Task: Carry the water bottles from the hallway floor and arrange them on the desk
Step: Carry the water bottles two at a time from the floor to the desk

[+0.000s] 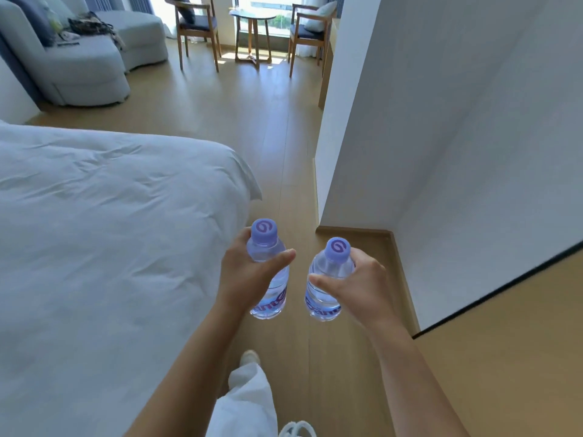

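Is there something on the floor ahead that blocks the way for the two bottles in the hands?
Nothing visible blocks it. The left hand and right hand each grip a bottle. The floor between bed and wall is bare. The desk itself cannot be clearly seen.
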A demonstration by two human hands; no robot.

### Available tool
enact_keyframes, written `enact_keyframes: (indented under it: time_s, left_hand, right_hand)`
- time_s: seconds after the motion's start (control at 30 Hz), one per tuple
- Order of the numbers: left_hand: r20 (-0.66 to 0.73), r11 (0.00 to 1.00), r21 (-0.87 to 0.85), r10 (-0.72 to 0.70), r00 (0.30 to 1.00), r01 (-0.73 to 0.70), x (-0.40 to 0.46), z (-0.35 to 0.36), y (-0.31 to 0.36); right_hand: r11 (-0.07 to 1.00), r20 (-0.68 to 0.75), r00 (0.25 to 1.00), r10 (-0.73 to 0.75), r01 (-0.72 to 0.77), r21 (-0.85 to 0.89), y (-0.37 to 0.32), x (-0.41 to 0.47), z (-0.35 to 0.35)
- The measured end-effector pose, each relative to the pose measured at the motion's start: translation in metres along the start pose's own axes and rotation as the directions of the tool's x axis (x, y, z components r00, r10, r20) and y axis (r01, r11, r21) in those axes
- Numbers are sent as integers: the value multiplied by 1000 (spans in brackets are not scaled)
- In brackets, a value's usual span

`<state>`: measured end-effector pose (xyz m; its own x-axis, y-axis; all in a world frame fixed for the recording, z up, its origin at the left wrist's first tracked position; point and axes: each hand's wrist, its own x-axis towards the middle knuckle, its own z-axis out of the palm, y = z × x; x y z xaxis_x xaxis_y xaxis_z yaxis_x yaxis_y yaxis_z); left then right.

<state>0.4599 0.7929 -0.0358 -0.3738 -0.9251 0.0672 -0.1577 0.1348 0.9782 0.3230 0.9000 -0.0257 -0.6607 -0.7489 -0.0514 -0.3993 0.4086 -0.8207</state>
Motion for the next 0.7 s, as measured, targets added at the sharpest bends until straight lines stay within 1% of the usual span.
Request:
enact_keyframes:
  time_s: [0.1, 0.17, 0.3, 0.43, 0.7]
  left_hand:
    - [45, 999, 11, 31, 999, -31, 77, -1, 3]
    - [77, 998, 28, 51, 996, -54, 126, -2, 5]
    - [96, 994, 53, 95, 991, -100, 214, -1, 4]
    - [104, 993, 52, 97, 990, -103, 282, 8, -5]
    - [96, 994, 45, 95, 991, -99, 424, 46, -21]
  right_hand:
    - [1000, -11, 1000, 4, -4, 1, -22, 70, 16]
    - [999, -29, 999, 14, -13, 35, -38, 112, 25]
    - [997, -64, 998, 0, 5, 78, -61, 184, 41]
    - [995, -89, 996, 24, -14, 102, -70, 247, 54]
    - [998, -80, 997, 13, -8, 57, -70, 399, 73]
